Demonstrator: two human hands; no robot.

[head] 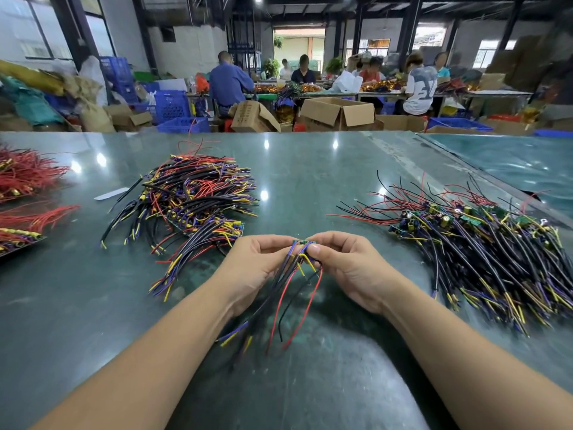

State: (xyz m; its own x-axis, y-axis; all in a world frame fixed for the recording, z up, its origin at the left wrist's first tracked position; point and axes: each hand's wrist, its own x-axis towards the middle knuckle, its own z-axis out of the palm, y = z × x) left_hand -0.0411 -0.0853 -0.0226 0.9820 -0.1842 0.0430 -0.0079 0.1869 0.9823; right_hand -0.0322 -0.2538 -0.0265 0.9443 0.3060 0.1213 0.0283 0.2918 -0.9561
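Both hands pinch a small green board (304,242) between them, the left hand (257,268) and right hand (347,268) gripping opposite ends just above the worktop (310,181), so its wires (285,293) hang free toward the person. A tangled pile (192,200) lies at left and a combed pile (483,243) at right, likely unsorted and finished.

The green table (310,169) bears a wire heap (192,200), wired boards (483,243), red wires (28,178).
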